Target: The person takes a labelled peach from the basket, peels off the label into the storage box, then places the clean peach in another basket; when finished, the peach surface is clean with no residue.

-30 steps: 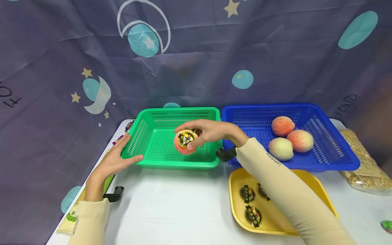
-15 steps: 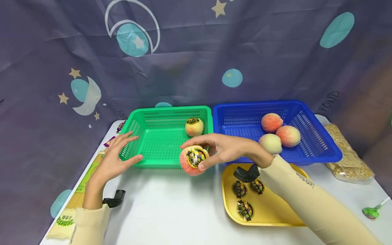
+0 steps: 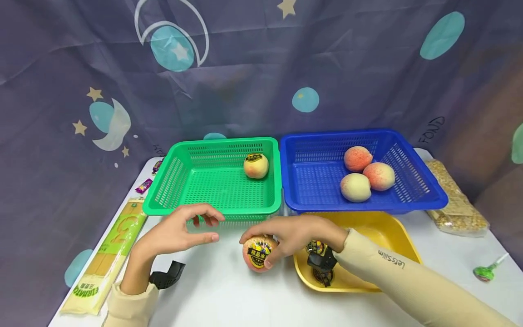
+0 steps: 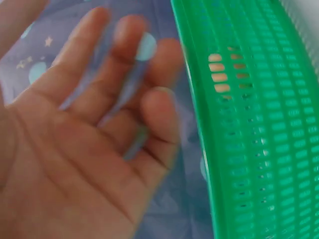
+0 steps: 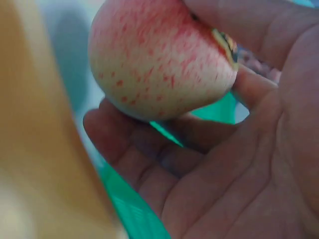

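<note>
While the right hand (image 3: 300, 234) curls its fingers (image 5: 149, 149) around a stickered peach (image 3: 258, 253), that fruit sits low over the white worktop (image 3: 229, 290), just in front of the green basket (image 3: 180, 181). Beside the same basket's front rim, the left hand (image 3: 175, 234) hovers with relaxed fingers, grasping nothing. Inside the basket lies another stickered peach (image 3: 256, 165); a blue basket (image 3: 408, 154) with three peaches adjoins its right side.

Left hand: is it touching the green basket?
Apart. The head view shows the left hand in front of the green basket with white table between its fingertips and the rim.
</note>
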